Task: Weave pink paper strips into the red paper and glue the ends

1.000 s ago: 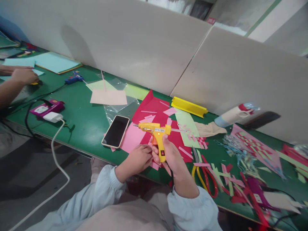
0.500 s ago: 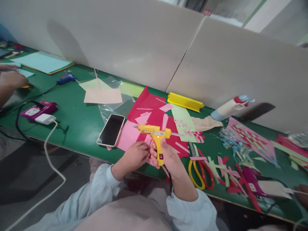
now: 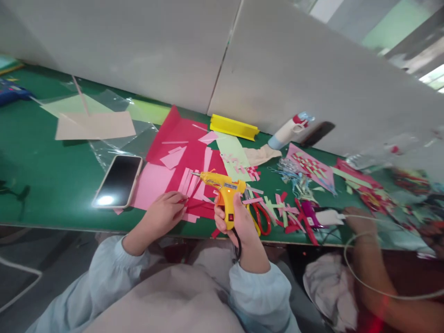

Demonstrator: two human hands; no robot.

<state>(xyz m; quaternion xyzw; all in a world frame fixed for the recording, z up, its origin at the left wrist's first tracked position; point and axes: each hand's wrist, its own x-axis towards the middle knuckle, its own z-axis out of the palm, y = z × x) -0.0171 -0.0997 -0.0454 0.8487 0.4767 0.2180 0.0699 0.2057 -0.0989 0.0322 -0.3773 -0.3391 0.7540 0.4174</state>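
Observation:
My right hand (image 3: pixel 239 219) is wrapped round the handle of a yellow hot glue gun (image 3: pixel 227 194). Its metal nozzle points left, and a glue stick (image 3: pixel 255 189) sticks out of the back. Left of it, my left hand (image 3: pixel 166 210) has its fingers pinched at the end of a thin red paper strip (image 3: pixel 199 203), partly hidden by the fingertips. Beneath both hands lie a red paper sheet (image 3: pixel 166 145) and a pink sheet (image 3: pixel 151 182). Several pink strips (image 3: pixel 190 182) rest on them, under the nozzle.
A phone (image 3: pixel 120 180) lies at left, near clear plastic and pale paper (image 3: pixel 95 126). Scissors (image 3: pixel 263 219), paper scraps (image 3: pixel 284 210) and a purple power socket (image 3: pixel 310 213) are at right. Behind stand a yellow holder (image 3: pixel 234 127) and a bottle (image 3: pixel 289 129). Another person's arm (image 3: pixel 371 259) reaches in at right.
The view has swung to the right. My left hand has drawn away from the glue gun to the left, widening the gap. The right hand keeps its hold on the gun.

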